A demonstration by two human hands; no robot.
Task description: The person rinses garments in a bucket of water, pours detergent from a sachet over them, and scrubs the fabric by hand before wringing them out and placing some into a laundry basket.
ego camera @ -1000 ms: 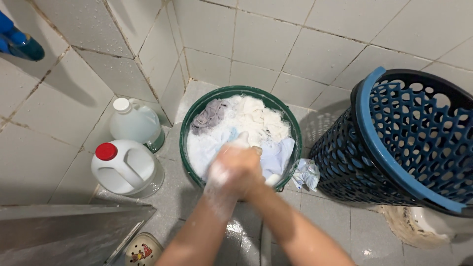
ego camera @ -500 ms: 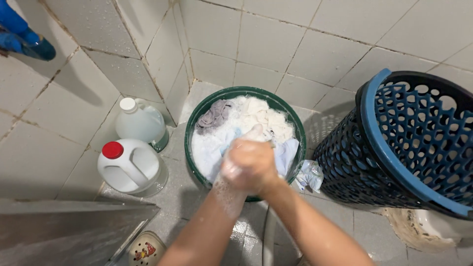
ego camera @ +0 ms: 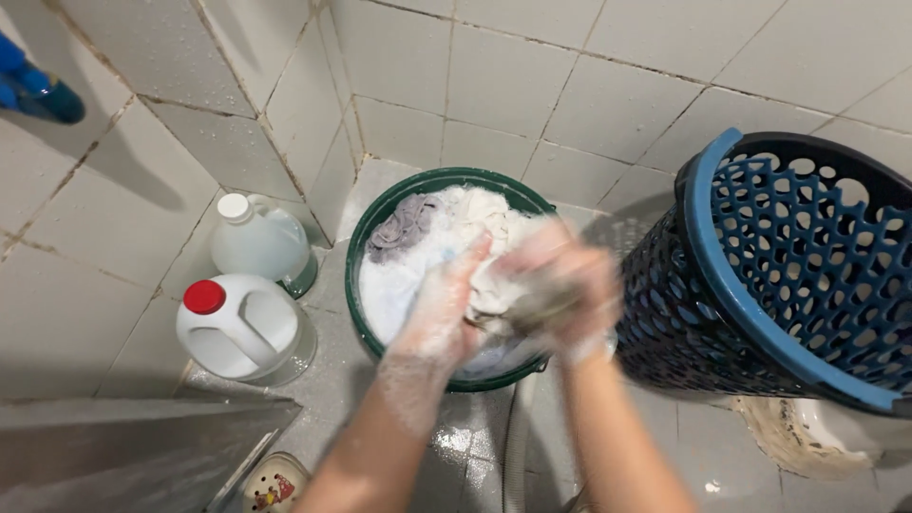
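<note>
Since half a second ago we've lifted our hands a touch and spread them; the right one now smears with motion. Our soapy left hand (ego camera: 442, 309) and right hand (ego camera: 560, 290) are both clenched on a pale wet cloth (ego camera: 494, 290), bunched between them, directly above the green basin (ego camera: 380, 214) full of sudsy white laundry (ego camera: 437, 228).

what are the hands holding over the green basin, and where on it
Both hands, left hand and right hand, grip a bunched white cloth pressed between them, above the green basin. Motion blur hides which part of the cloth they grip.
</note>
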